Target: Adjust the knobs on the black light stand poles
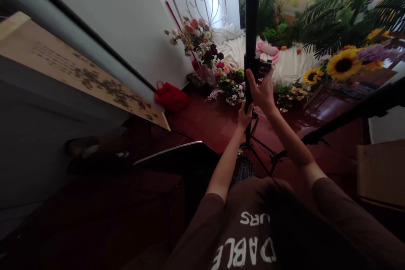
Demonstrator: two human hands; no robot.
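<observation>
A black tripod stand (252,21) rises upright in front of me, its legs (261,154) spread on the floor. My left hand (244,116) is closed around the pole low down. Higher up, my right hand (262,90) is at the collar with its side knob (265,65). Its thumb presses along the pole, and the other fingers curl by the knob, partly hidden.
A second black pole (354,112) slants in from the right. At left are a hanging scroll (91,74), a red bag (171,96) and a dark flat panel (180,156). Flowers (198,36), a white-draped bed (292,65), sunflowers (343,65) and a cardboard box (381,173) surround the stand.
</observation>
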